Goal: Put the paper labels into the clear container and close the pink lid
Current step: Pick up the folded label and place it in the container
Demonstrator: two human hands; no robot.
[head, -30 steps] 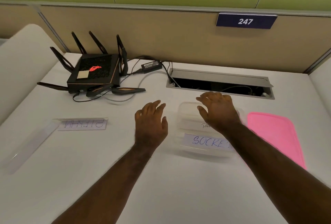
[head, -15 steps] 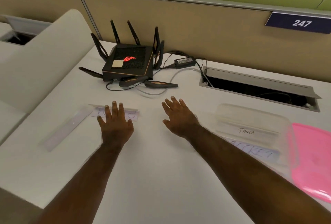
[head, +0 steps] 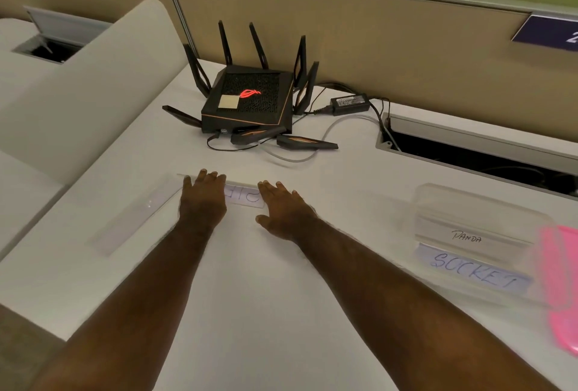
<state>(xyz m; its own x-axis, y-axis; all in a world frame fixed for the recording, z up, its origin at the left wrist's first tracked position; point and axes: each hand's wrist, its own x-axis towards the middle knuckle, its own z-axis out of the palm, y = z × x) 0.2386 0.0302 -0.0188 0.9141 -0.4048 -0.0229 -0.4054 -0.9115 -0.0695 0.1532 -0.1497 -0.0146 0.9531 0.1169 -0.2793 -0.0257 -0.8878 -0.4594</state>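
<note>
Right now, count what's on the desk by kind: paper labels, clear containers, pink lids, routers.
Paper labels: 3, namely SOCKET, PANDA and one under the hands
Clear container: 1
Pink lid: 1
Router: 1
Total: 6

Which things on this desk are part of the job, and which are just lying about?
Job: paper label between the left hand and right hand; clear container holding SOCKET label; pink lid.

Lying about: router, power adapter, cable hatch, number plate.
</note>
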